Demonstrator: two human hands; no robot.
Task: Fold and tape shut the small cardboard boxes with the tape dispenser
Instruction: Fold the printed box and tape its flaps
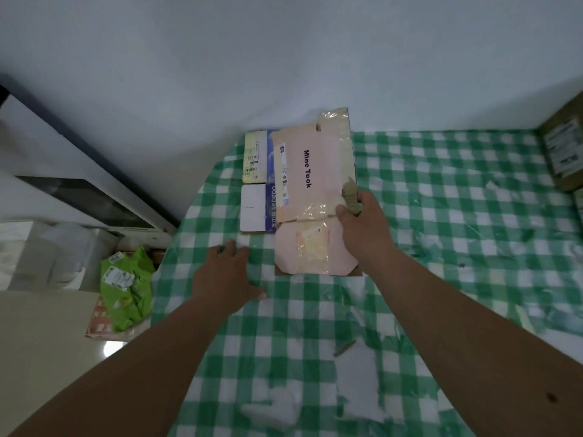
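Note:
A flattened pink cardboard box (pixel 310 184) printed "Mine Took" lies on the green-checked tablecloth (pixel 441 216) near the wall, with old clear tape on it. My right hand (pixel 362 228) pinches its torn right edge between thumb and fingers. A second flattened box (pixel 257 184), blue, white and yellow, lies under its left side. My left hand (pixel 227 275) rests flat on the cloth just left of the pink box, fingers spread. No tape dispenser is in view.
Brown cardboard boxes (pixel 564 149) with labels stand at the table's far right by the wall. A green plastic bag (pixel 126 288) lies on the floor to the left, beside white containers (pixel 63 253). A small cardboard scrap (pixel 345 347) lies on the cloth.

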